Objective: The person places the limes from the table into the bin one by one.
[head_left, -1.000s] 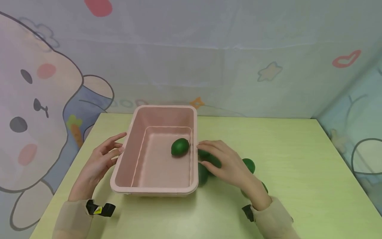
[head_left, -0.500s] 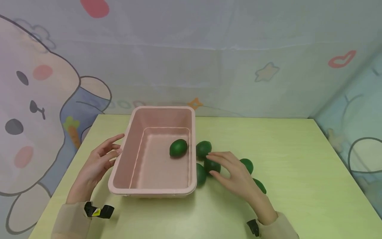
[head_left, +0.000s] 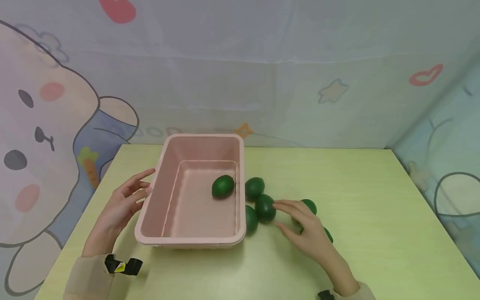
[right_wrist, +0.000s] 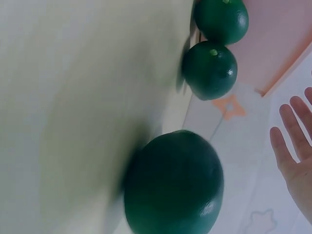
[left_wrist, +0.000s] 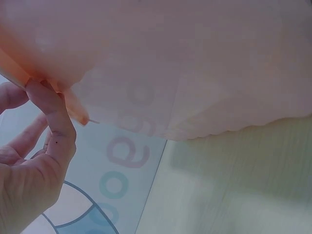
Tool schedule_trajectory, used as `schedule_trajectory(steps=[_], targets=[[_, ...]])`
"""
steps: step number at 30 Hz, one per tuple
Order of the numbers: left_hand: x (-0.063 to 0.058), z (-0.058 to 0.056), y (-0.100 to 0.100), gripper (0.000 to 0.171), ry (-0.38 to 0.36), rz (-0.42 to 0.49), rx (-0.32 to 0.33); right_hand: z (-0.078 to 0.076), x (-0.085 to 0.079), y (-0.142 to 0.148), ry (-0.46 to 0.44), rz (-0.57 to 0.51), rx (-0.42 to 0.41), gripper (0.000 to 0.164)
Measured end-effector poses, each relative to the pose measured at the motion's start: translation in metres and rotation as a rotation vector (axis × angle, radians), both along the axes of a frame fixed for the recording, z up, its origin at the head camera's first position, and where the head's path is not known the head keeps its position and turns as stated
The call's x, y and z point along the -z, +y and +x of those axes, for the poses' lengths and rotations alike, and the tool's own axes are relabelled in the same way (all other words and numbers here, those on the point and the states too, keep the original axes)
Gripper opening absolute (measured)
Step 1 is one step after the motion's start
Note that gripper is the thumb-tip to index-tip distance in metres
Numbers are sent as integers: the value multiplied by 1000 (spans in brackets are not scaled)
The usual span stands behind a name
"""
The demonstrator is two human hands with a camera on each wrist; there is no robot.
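A pink plastic bin (head_left: 204,241) stands left of centre on the table, with one dark green, lime-like fruit (head_left: 223,186) inside it. At its left side my left hand (head_left: 121,204) touches the rim with thumb and fingertips; the left wrist view shows the fingers (left_wrist: 48,100) just below the rim. My right hand (head_left: 305,227) hovers by the nearest of three green fruits (head_left: 265,208) lying along the bin's right wall. Its fingers (right_wrist: 295,122) are loosely extended and grip nothing. More green fruits (head_left: 309,205) lie partly hidden behind that hand.
The pale yellow-green table (head_left: 360,187) meets a printed cloth backdrop (head_left: 232,83) at its back edge. In the right wrist view a large green fruit (right_wrist: 173,185) lies close to the camera, with two others farther off by the bin.
My right hand has moved away from the bin's right rim, rightward and toward me, uncovering the fruits beside the bin. My left hand stays at the bin's left side. The camera view has shifted slightly.
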State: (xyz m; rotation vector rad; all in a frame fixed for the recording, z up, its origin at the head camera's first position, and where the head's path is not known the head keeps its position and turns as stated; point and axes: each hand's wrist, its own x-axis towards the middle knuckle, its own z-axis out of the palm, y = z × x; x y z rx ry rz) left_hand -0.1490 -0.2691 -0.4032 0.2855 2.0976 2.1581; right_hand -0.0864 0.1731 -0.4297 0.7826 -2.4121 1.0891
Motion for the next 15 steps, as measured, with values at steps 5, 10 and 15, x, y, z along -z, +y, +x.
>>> schedule_trajectory(steps=[5,10,15], targets=[[1,0,-1,50,2,1,3,5,6,8,-3,-19,27,49],[1,0,-1,51,0,4,10,10,13,19,3,-37,50,51],[1,0,-1,51,-1,12,17,16,18,30,-11,-15,93,51]])
